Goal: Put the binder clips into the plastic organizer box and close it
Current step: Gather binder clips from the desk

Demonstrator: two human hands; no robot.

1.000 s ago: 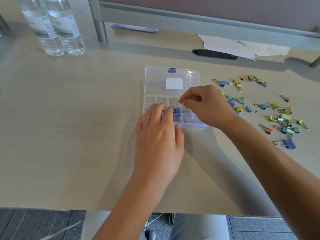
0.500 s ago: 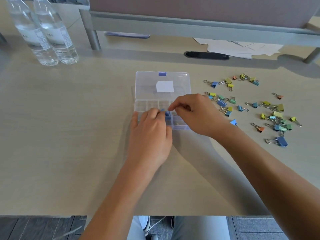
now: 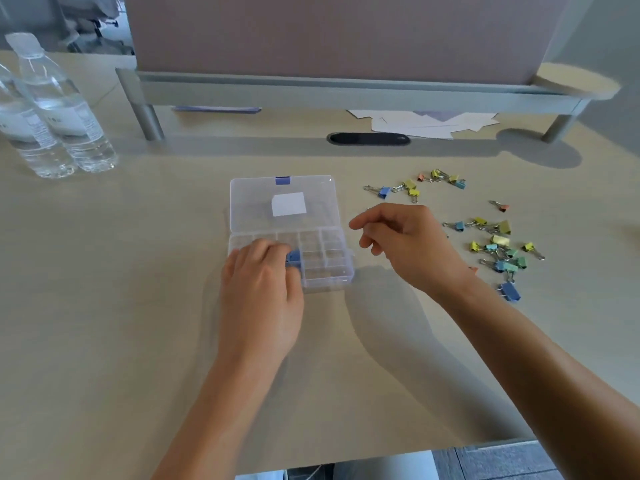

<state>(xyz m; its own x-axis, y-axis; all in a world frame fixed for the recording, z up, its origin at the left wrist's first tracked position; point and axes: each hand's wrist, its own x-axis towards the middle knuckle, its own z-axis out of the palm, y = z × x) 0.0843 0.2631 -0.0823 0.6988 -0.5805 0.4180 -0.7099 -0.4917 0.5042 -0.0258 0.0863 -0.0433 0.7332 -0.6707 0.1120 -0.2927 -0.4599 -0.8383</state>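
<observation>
Right hand has pulled off the organizer box and now hangs just right of it, fingers loosely curled, holding nothing. Left hand stays on the box's near-left compartments, fingers around a blue clip; grip partly hidden. Lid still open, lying flat on the far side. Most binder clips remain scattered on the table to the right. Likely next: fetch another clip.
</observation>
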